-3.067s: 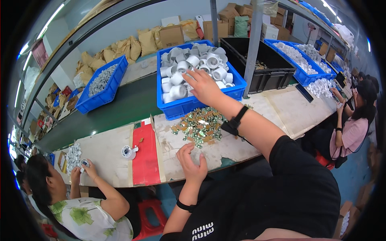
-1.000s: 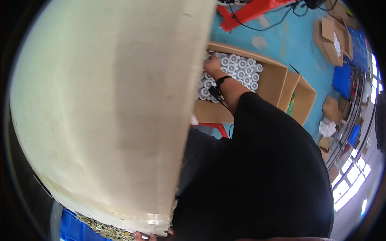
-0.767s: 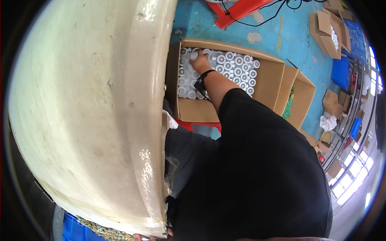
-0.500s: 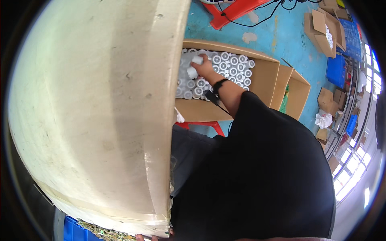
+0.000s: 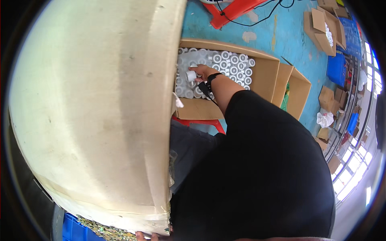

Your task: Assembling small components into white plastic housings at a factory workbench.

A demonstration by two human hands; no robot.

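Note:
A cardboard box [image 5: 263, 74] to the right of the table holds rows of white round plastic parts [image 5: 234, 59], partly under a translucent plastic sheet [image 5: 193, 58]. Over that sheet, my right hand [image 5: 202, 72] is closed around a white cylindrical plastic part [image 5: 191, 76]. A second white piece may be at its fingers, but it is too small to tell. A black band with a small cabled module [image 5: 204, 87] is around my right wrist. Only some fingertips of my left hand [image 5: 146, 236] show at the table's near edge; the rest of it is hidden.
A large pale worktable [image 5: 92, 112] with a worn taped edge fills the left. Red stool legs [image 5: 219, 126] show below the box. Another red stool [image 5: 231, 14] with black cables stands on the blue floor [image 5: 263, 44]. Cartons [image 5: 321, 32] and a blue bin [image 5: 335, 70] are at right.
My right hand has moved slightly down and turned, with the white part still in it. The view has shifted a little, and my left fingertips remain at the table edge.

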